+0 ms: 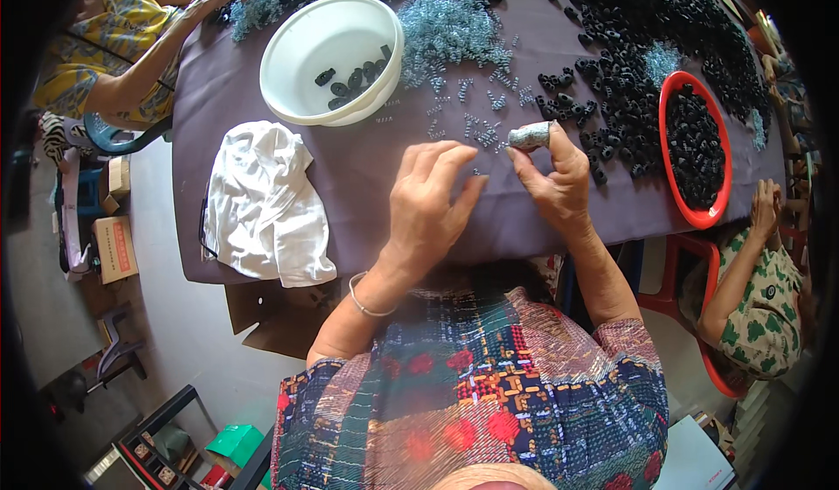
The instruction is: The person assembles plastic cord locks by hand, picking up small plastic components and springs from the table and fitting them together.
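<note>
Over the table's near part, my left hand (428, 197) has its thumb apart from its loosely bent fingers. A tiny metal spring (477, 172) shows beside the thumb tip; whether it touches cannot be told. My right hand (559, 180) is closed in a pinch, thumb toward the bent index finger. A silver-grey wrapping (529, 135) appears to cover that finger's end. Anything small in the pinch is hidden. Just beyond both hands lie scattered small springs (481, 129), with a larger spring heap (450, 36) farther off. Black plastic pieces (603, 136) lie right of my right hand.
A white bowl (278, 75) holding several black pieces stands far left. Nearer is a crumpled white cloth (262, 202). At right, a red basin (724, 171) is full of black pieces. People sit at the left (131, 71) and right (760, 298) of the cloth-covered table (376, 154).
</note>
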Demonstrator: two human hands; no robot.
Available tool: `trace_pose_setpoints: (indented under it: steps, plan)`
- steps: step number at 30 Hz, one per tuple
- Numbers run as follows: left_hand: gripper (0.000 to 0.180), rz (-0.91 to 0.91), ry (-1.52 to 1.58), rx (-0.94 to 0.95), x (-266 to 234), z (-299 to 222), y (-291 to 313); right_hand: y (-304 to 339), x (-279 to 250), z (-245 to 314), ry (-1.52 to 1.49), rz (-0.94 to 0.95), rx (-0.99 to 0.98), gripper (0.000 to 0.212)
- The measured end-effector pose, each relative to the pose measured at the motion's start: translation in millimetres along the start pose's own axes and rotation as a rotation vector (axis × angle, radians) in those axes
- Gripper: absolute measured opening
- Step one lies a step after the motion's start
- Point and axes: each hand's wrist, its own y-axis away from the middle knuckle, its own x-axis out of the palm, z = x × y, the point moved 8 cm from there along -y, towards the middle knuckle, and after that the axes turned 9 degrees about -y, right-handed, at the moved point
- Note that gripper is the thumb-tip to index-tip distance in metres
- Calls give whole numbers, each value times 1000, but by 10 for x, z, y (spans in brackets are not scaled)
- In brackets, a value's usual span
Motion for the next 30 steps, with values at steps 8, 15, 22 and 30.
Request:
trace_pose_setpoints:
  steps: [8,15,22,30]
  plan:
    - [19,-16,-9,130,91,-58,-81,4,121,-56,-251,93,195,18]
    - [10,29,-14,26,157,0,-20,16,95,176,-32,76,-194,23]
    - [8,54,-41,-11,170,0,-16,65,171,146,-17,49,-149,24]
    - [15,90,77,-91,153,138,-1,125,195,-18,-219,83,144,19]
